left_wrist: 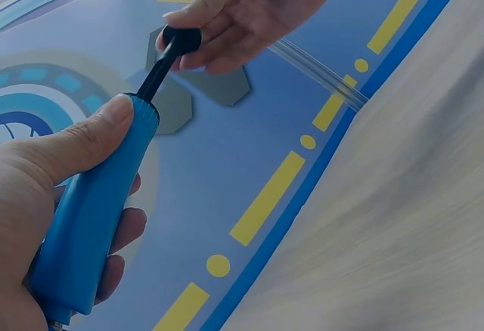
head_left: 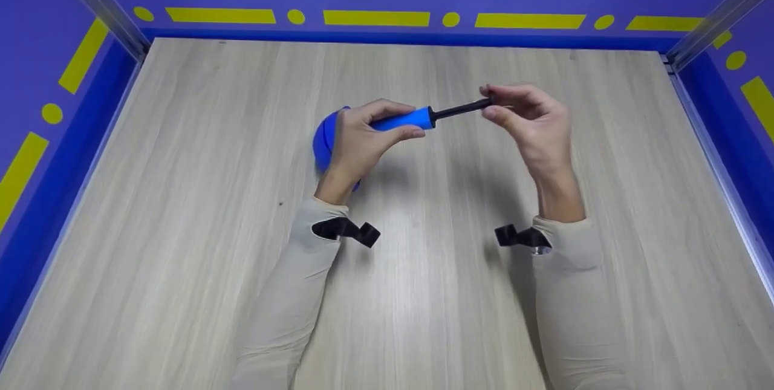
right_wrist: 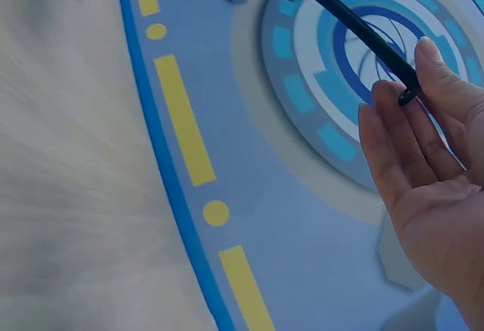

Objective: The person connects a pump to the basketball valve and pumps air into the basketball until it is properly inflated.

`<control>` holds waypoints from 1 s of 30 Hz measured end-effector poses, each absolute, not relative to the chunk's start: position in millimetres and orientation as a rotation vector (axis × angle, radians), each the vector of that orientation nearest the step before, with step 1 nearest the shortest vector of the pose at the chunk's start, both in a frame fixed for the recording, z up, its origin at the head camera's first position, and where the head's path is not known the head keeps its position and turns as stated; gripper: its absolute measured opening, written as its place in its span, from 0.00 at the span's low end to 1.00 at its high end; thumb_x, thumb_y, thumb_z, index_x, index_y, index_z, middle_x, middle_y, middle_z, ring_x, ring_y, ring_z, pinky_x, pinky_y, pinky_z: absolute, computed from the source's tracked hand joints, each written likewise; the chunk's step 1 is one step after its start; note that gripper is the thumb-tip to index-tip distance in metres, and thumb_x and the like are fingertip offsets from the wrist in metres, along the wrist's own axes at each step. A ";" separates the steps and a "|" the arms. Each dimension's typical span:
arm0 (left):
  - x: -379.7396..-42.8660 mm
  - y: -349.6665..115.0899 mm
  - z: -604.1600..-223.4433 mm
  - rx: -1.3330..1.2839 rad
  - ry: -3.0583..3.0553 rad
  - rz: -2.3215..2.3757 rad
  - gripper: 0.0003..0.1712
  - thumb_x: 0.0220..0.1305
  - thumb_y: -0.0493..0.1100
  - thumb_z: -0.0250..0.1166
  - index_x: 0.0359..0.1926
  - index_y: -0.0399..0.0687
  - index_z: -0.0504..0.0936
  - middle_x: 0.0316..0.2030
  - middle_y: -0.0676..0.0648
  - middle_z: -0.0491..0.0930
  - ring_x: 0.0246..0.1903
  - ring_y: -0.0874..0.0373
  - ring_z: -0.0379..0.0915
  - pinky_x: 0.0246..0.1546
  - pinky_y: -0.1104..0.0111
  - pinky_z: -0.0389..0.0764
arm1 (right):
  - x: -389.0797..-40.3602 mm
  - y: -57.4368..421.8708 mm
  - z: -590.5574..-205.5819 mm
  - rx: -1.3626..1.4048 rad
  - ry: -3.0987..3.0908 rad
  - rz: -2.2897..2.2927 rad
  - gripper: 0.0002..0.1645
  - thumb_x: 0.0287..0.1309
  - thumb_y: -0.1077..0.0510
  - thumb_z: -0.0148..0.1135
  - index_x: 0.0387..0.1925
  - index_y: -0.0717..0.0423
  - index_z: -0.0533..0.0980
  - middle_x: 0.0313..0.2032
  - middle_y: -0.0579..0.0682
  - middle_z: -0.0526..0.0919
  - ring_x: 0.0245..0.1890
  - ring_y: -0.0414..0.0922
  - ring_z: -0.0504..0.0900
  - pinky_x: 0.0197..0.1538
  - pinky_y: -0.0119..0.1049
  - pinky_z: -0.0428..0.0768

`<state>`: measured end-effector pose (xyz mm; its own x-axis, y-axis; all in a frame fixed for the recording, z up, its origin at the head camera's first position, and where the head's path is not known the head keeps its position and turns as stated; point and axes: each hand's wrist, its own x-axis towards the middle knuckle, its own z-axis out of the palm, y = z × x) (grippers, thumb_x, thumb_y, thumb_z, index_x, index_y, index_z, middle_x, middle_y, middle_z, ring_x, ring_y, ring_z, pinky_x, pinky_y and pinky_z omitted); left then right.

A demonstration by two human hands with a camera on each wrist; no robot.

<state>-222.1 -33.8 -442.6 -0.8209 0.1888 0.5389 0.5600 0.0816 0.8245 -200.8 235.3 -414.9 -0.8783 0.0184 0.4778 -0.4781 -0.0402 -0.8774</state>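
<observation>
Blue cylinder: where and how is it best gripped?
Probably around the blue cylinder's body, from the left, as the left hand does: its thick, rounded length suits a wraparound grip, and the thin black rod extends rightward to the right hand.

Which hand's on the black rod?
The right hand: it pinches the outer end of the black rod, whereas the left hand grips the blue tube.

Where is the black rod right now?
In the head view, the black rod is just right of centre, between the blue cylinder in the left hand and the right hand pinching its far end.
</observation>
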 end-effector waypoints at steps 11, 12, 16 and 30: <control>-219.5 -29.5 -442.3 -0.751 -2.092 -1.749 0.19 0.58 0.44 0.83 0.47 0.38 0.92 0.42 0.47 0.92 0.45 0.58 0.88 0.50 0.65 0.85 | -199.0 201.8 -424.3 0.585 -2.131 1.834 0.18 0.63 0.70 0.74 0.54 0.66 0.85 0.52 0.58 0.88 0.50 0.51 0.88 0.53 0.39 0.86; -219.7 -29.7 -442.5 -0.750 -2.090 -1.752 0.19 0.57 0.44 0.83 0.47 0.38 0.92 0.42 0.48 0.92 0.45 0.59 0.88 0.50 0.65 0.85 | -199.1 202.3 -424.3 0.595 -2.130 1.829 0.18 0.63 0.71 0.73 0.54 0.66 0.85 0.52 0.58 0.88 0.50 0.51 0.88 0.53 0.39 0.86; -221.0 -30.2 -443.3 -0.768 -2.089 -1.776 0.19 0.56 0.43 0.84 0.47 0.39 0.92 0.41 0.48 0.92 0.45 0.58 0.88 0.50 0.64 0.85 | -199.2 207.4 -424.0 0.662 -2.127 1.793 0.18 0.63 0.73 0.73 0.55 0.67 0.84 0.51 0.59 0.88 0.49 0.52 0.88 0.53 0.39 0.86; -226.5 -39.4 -445.0 -0.771 -2.079 -1.762 0.18 0.56 0.41 0.84 0.46 0.39 0.92 0.41 0.47 0.91 0.44 0.58 0.89 0.49 0.63 0.86 | -201.4 257.4 -410.7 0.450 -1.831 1.956 0.16 0.58 0.79 0.72 0.49 0.76 0.84 0.47 0.62 0.89 0.44 0.50 0.89 0.50 0.34 0.84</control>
